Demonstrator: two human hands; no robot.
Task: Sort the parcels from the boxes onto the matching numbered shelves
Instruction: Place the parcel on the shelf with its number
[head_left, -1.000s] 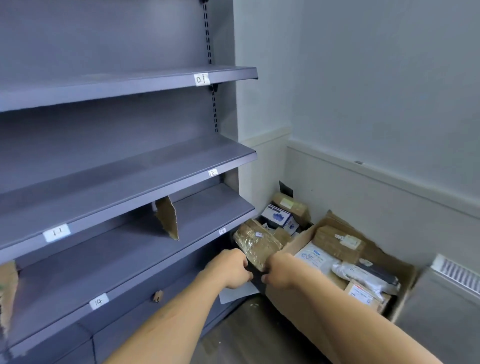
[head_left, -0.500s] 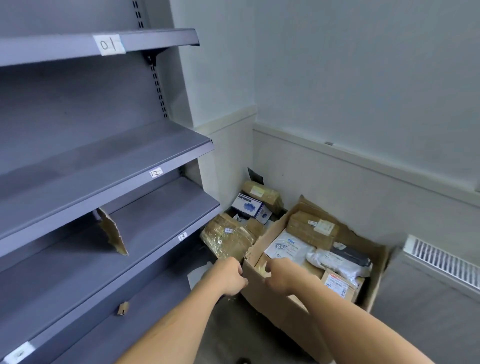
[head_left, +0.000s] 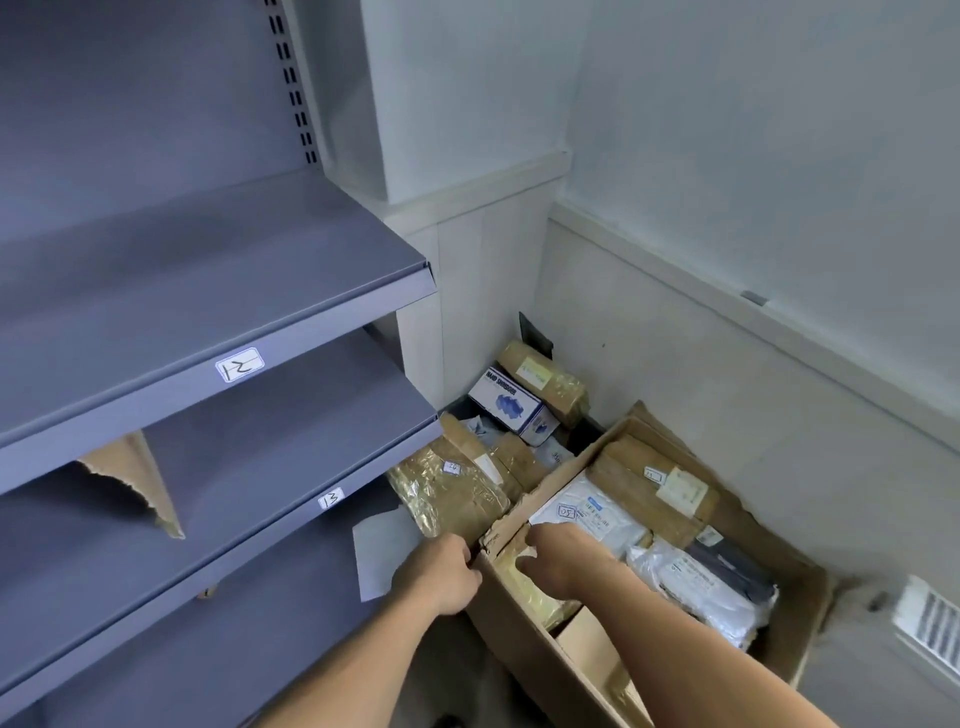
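R hand (head_left: 553, 561) now inside cardboard box (head_left: 519, 623), L hand (head_left: 441, 577) on its corner

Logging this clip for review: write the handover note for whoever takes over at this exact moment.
Left hand: grips the near corner of the open brown cardboard box.
Right hand: inside it, on a brown tape-wrapped parcel; grip hidden.
Also in the box: white plastic mailer marked 05, further parcels. More lie beside it on the floor.
Done: no parcel seen on grey metal shelf 12 or shelf 13.
Left: lift one, read its number, shelve it; repeat.
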